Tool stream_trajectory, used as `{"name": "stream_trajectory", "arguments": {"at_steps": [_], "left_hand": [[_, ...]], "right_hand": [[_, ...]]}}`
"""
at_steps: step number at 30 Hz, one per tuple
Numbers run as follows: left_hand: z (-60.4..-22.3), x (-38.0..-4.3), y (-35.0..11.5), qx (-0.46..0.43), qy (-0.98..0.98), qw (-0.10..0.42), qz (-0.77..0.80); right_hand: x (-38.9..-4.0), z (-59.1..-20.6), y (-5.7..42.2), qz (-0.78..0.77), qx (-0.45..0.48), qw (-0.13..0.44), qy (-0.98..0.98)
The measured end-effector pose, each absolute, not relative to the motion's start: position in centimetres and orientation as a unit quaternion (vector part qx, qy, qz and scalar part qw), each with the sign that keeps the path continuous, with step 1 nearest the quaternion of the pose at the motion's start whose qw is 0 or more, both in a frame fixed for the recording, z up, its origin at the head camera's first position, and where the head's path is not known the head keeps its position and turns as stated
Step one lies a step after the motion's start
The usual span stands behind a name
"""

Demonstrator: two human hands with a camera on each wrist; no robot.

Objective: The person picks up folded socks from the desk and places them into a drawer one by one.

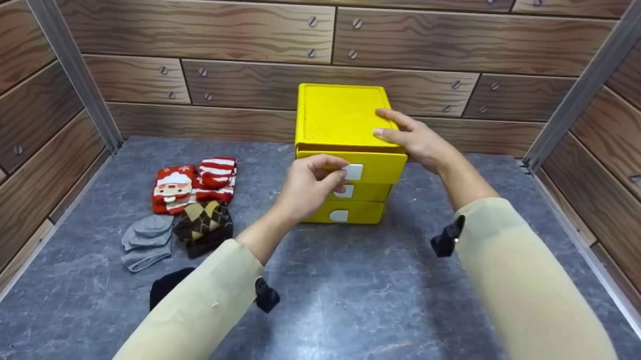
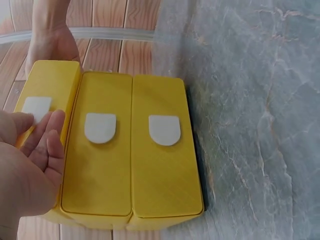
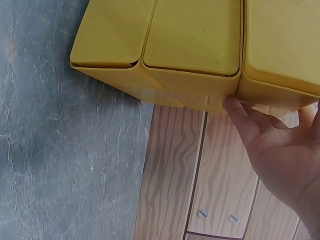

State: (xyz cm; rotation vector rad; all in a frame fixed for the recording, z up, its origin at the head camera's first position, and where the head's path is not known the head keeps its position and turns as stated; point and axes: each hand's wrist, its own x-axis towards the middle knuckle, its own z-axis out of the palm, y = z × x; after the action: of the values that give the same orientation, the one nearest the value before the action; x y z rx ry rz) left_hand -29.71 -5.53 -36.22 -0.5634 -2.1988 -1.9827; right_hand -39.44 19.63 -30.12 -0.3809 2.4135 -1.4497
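Note:
A small yellow drawer box (image 1: 338,112) with three stacked drawers, each with a white tab, stands on the grey surface. My left hand (image 1: 312,185) is at the top drawer (image 1: 384,169), its thumb and forefinger pinching the white tab (image 2: 36,107). This drawer juts out a little past the two drawers below it, leaving a thin gap under the top panel. On the right, my right hand (image 1: 424,144) grips the box by its upper edge, two digits over the top. Other fingers (image 3: 242,117) of that hand lie against the side wall.
Left of the box lie folded socks: a red Santa pair (image 1: 173,189) with red-and-white stripes (image 1: 217,173), a brown argyle pair (image 1: 204,223) and a grey pair (image 1: 147,239). Something black (image 1: 169,287) shows partly behind my left sleeve. Wood-patterned walls (image 1: 251,31) enclose the surface.

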Motion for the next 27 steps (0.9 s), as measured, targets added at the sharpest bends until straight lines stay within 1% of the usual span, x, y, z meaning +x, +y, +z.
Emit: {"name": "stream_trajectory", "arguments": {"at_steps": [13, 27], "left_hand": [[-36.3, -26.3, -5.2, -0.185, -0.724, 0.047, -0.663], [-36.5, -22.5, -5.4, -0.199, -0.726, 0.054, -0.656]], "right_hand": [[-39.4, -30.2, 19.8, -0.507, -0.122, 0.152, 0.84], [-39.3, -30.3, 19.7, -0.517, -0.135, 0.151, 0.832]]}}
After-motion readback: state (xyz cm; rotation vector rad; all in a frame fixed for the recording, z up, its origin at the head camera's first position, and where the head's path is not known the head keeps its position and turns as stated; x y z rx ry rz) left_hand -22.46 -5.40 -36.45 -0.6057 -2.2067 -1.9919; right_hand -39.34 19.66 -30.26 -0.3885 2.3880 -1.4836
